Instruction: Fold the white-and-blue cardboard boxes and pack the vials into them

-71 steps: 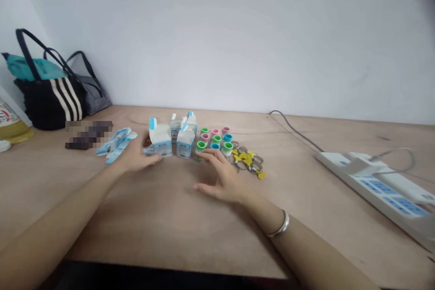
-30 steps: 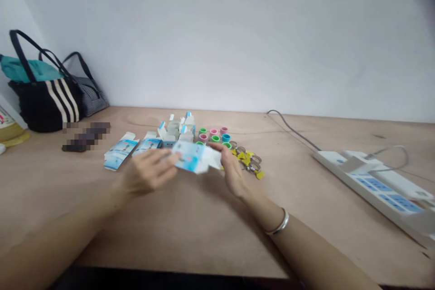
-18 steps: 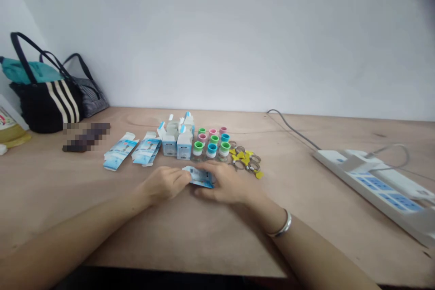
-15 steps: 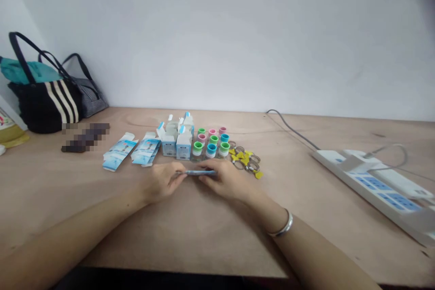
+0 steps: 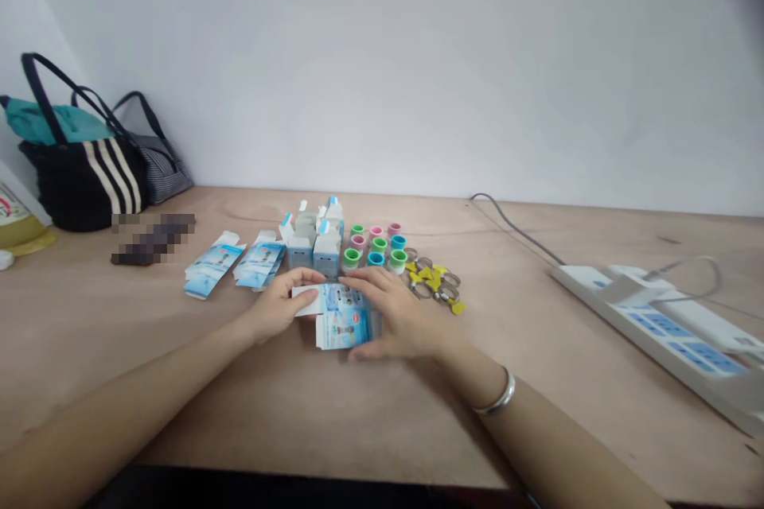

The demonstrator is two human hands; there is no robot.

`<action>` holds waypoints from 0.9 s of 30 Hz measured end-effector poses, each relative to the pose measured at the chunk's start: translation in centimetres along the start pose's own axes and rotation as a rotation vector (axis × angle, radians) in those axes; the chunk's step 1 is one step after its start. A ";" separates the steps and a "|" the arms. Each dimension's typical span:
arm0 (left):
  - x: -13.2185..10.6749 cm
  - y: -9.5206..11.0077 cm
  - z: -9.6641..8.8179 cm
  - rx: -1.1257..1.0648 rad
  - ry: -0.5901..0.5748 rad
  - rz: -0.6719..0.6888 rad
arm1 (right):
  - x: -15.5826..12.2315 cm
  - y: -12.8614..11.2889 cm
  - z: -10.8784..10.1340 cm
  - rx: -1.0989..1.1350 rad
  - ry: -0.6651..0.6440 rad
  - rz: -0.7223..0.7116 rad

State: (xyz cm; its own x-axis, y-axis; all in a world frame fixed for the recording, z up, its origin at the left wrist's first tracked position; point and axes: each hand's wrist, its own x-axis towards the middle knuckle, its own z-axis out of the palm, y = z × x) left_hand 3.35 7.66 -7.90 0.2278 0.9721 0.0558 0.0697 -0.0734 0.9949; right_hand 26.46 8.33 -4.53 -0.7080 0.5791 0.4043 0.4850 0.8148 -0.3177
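A small blue-and-white printed carton [image 5: 344, 318] is partly opened out between my two hands. My left hand [image 5: 283, 306] pinches its white end flap between thumb and fingers. Around the carton's right side curve the fingers and thumb of my right hand [image 5: 397, 314]. Just behind them stand several opened small boxes [image 5: 327, 250] with their top flaps up. Beside these are rows of small bottles [image 5: 376, 258] with green, pink and blue rims. Metal hose clamps [image 5: 438, 282] with yellow tabs lie in a pile to the right.
Flattened cartons [image 5: 215, 264] lie on the wooden table [image 5: 525, 398] at the left. Behind them are a dark blurred-out object [image 5: 155, 242] and a black striped bag [image 5: 89, 183]. A white power strip [image 5: 656, 334] with a cable runs along the right.
The carton was flat and seen edge-on between my hands. Now its printed faces are turned toward me and partly spread, and my right hand has opened wider around it.
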 end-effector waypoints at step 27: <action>-0.2 -0.5 -0.8 0.392 -0.083 0.215 | -0.1 0.3 0.2 0.065 -0.007 0.146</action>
State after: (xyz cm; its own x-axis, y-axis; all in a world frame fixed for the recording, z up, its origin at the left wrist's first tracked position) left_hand 2.48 7.64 -8.37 0.3532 0.9057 0.2345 0.3714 -0.3658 0.8534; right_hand 26.55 8.50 -4.88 -0.6363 0.6907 0.3437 0.5489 0.7184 -0.4274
